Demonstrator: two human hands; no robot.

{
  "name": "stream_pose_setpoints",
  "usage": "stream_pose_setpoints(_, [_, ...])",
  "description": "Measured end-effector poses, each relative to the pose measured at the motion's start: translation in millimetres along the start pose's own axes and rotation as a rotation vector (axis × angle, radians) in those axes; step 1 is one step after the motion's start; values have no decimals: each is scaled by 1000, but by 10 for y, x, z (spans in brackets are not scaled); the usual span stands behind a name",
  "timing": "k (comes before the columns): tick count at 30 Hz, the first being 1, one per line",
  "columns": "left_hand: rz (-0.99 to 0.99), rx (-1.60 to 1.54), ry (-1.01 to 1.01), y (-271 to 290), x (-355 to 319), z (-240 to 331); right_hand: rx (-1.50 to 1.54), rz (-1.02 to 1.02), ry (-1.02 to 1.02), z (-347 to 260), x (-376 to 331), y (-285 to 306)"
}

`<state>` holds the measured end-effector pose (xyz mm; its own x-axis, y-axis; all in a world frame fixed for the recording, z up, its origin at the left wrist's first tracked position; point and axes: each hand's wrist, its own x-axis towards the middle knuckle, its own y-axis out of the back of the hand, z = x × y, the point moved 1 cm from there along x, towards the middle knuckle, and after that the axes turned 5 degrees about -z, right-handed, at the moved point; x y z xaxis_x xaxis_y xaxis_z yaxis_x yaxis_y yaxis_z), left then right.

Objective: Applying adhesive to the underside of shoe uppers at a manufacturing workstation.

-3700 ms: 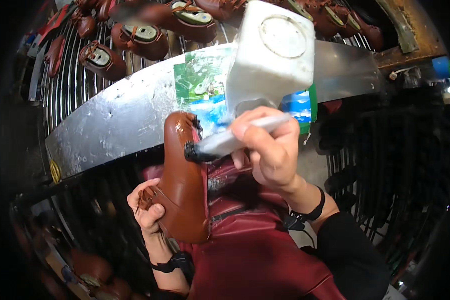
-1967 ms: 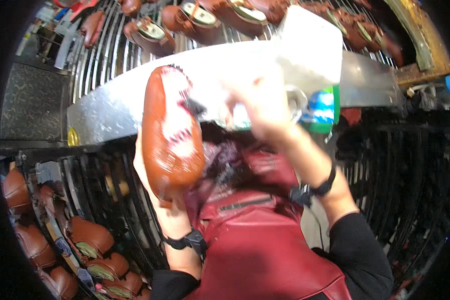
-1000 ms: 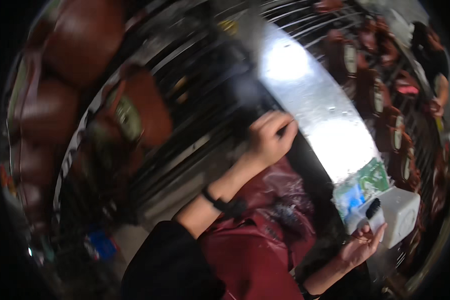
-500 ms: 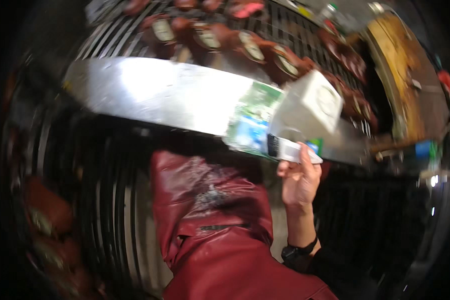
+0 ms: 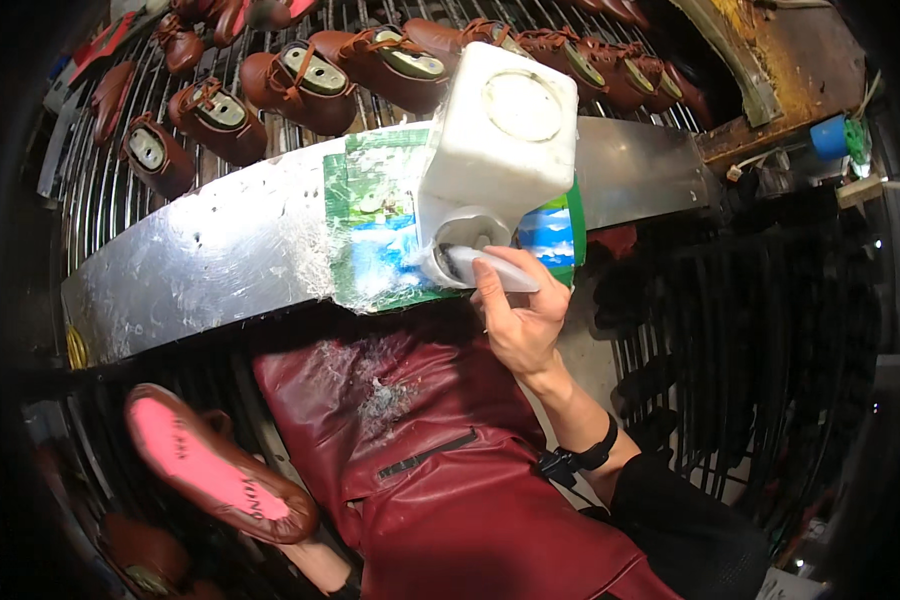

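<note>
Shoe (image 5: 215,475), pink sole up, lower left: long axis runs upper left to lower right; left hand below it, hidden, grip not discernible. Right hand (image 5: 520,320), centre right: clasps white brush handle (image 5: 495,270), tip inside tilted white jug (image 5: 495,150). Shoe well apart, down-left of brush.

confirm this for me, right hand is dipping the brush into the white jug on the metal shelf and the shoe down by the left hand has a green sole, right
Not quite. In the head view the shoe at lower left shows a pink sole, not green. The rest holds: the right hand holds the brush in the opening of the white jug on the metal shelf.
</note>
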<state>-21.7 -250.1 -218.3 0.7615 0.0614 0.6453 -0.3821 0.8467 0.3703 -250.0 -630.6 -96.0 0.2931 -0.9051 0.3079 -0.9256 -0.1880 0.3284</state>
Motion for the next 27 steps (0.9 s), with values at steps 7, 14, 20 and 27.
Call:
stream_pose_setpoints(7, [-1308, -824, 607, -1162, 1873, 444, 698, 132, -485, -129, 59, 71])
stream_pose_setpoints(14, [-831, -317, -691, -1099, 596, 1198, 1012, -276, -626, -355, -93, -254])
stream_pose_setpoints(20, [-816, -235, -688, -1094, 599, 1224, 833, -586, -390, -469, -87, -808])
stream_pose_setpoints(27, [-798, -241, -734, -1068, 607, 1181, 596, -418, -324, -340, 502, -1427])
